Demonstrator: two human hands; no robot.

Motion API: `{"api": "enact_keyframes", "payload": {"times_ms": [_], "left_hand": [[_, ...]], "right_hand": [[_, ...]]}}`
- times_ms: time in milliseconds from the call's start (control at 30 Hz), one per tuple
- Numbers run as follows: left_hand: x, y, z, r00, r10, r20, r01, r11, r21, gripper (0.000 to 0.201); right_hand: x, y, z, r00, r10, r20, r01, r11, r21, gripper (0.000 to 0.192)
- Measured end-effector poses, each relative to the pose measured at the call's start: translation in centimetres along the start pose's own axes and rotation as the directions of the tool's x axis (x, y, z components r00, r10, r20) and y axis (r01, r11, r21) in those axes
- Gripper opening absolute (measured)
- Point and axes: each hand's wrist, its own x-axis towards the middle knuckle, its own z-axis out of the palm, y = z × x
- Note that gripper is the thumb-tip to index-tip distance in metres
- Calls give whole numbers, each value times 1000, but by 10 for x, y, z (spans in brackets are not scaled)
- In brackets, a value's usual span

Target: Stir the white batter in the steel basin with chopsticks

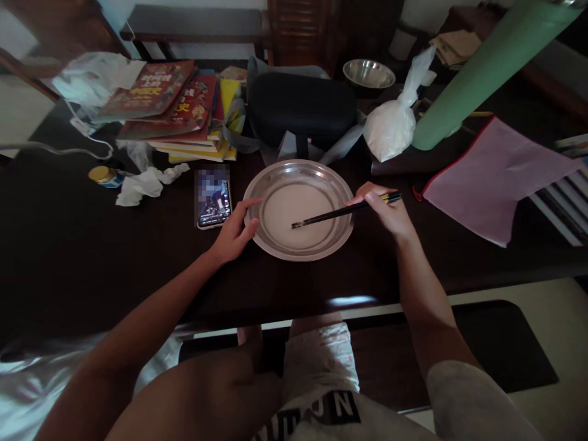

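Note:
A round metal plate sits on the dark table in front of me, filled with a pale liquid. My left hand rests on the plate's left rim, fingers spread along its edge. My right hand holds a pair of dark chopsticks at the plate's right side. Their tips dip into the pale liquid near the plate's middle.
A lit phone lies just left of the plate, with crumpled tissue and a small jar beyond. Behind stand stacked books, a black case, a tied white bag, a metal bowl, a green roll and a pink pouch.

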Motion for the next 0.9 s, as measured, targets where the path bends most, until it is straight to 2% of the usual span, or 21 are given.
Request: {"api": "enact_keyframes", "payload": {"times_ms": [67,167,233,400,567,767,900], "left_hand": [[0,0,0,1000,2,-3,-2,1000,-6,60],[0,0,0,1000,-2,-2,2,1000,-4,60],[0,-1,1,1000,-1,-3,1,1000,1,60],[0,-2,1,1000,11,2,-11,1000,-3,60],[0,-1,0,1000,15,-9,-15,1000,-12,60],[0,-1,1,1000,-8,4,8,1000,-11,62],[0,-2,1,1000,11,-6,-12,1000,-21,61]], "right_hand": [[0,-1,0,1000,-2,17,2,1000,-31,30],[0,0,-1,995,18,-93,-19,1000,-10,29],[0,1,-2,992,34,-123,-31,999,31,31],[0,-1,1,999,12,34,-12,1000,-7,31],[0,1,-2,993,24,-112,-21,1000,23,31],[0,2,0,1000,5,15,-5,1000,1,30],[0,1,-2,993,34,-109,-30,999,32,30]]}}
